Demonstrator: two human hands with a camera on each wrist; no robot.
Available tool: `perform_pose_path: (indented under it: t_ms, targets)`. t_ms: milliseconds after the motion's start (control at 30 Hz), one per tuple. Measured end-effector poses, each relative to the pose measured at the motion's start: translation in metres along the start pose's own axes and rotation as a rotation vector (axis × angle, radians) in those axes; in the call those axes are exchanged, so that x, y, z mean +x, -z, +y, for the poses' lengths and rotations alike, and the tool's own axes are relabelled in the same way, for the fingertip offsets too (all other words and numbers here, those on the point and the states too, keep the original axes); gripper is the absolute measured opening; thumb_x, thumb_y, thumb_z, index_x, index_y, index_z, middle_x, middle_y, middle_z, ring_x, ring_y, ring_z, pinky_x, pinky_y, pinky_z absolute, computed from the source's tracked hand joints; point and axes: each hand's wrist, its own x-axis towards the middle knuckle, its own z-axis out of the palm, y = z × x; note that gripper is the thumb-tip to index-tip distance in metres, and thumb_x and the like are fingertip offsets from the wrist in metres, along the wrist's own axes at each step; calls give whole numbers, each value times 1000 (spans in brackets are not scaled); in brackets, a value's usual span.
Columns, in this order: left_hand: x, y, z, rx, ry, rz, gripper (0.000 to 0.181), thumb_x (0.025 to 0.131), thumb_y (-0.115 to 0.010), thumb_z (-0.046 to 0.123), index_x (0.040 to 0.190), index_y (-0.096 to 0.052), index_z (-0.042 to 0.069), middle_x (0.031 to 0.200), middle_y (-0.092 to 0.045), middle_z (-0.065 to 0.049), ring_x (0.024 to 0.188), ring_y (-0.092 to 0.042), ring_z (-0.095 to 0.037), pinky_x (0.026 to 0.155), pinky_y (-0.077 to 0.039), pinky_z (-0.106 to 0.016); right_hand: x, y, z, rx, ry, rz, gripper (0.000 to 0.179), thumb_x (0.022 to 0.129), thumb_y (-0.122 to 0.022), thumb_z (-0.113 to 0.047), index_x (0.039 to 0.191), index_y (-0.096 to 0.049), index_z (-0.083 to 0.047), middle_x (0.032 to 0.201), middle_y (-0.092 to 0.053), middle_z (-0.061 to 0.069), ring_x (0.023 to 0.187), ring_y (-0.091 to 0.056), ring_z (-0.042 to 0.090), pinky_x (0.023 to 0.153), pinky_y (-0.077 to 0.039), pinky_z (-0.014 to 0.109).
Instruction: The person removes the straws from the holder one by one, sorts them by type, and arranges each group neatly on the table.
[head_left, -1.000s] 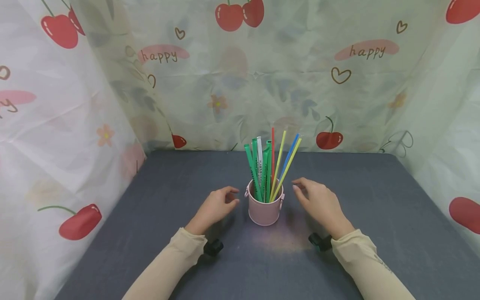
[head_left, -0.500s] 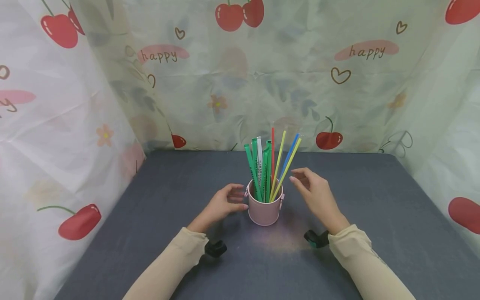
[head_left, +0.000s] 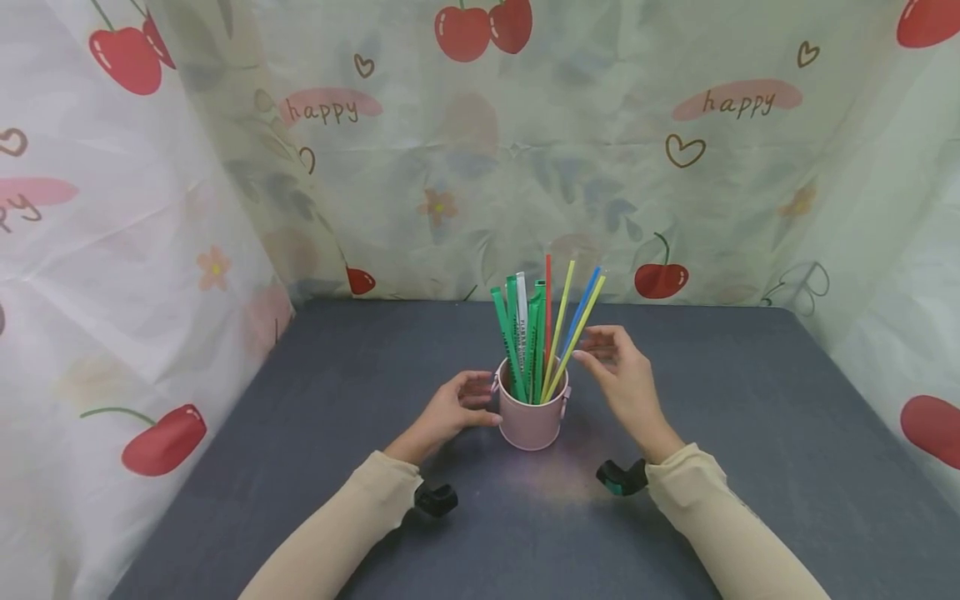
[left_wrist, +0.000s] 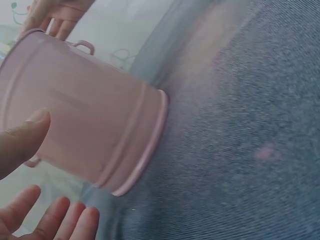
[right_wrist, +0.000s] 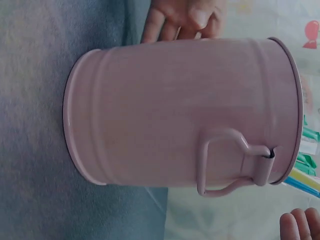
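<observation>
Step, apparently: approach; pink cylindrical metal bucket stands between left hand and right hand, both loose, grasping nothing; next move likely requires pinching a slim yellow plastic straw inside.

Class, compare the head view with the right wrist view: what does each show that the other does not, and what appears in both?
Only head: the red straw, both sleeves and the black wrist devices.
Only right wrist: the full loop of the handle, seen close up.
Both: the pink bucket, green sticks, a yellow straw, the blue straw, left hand, right hand, tabletop.
</observation>
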Motion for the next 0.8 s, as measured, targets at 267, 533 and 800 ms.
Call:
perform_pose_path:
  t_ms: [267, 533, 800]
  targets:
    - [3, -4, -8, -13, 26, 0, 71, 74, -82, 5, 136, -47, 7, 136, -53, -18, 125, -53, -35, 103, -45, -49, 2, -3, -1, 67, -17, 21, 39, 91, -68, -18, 123, -50, -4, 114, -62, 14, 103, -64, 25, 85, -57, 40]
    - [8, -9, -11, -17, -4, -15, 71, 73, -81, -1, 135, -46, 3, 134, -53, -21, 123, -54, -35, 101, -48, -47, 4, -6, 3, 104, -53, 30, 38, 90, -69, -17, 121, -51, -3, 113, -63, 14, 101, -63, 23, 78, -55, 20]
    - [11, -15, -10, -18, 6, -23, 70, 72, -80, -6, 134, -47, 2, 134, -54, -20, 122, -56, -34, 100, -49, -44, 2, -7, 3, 127, -72, 44, 40, 89, -70, -17, 120, -52, -1, 111, -63, 13, 100, -62, 22, 75, -53, 14]
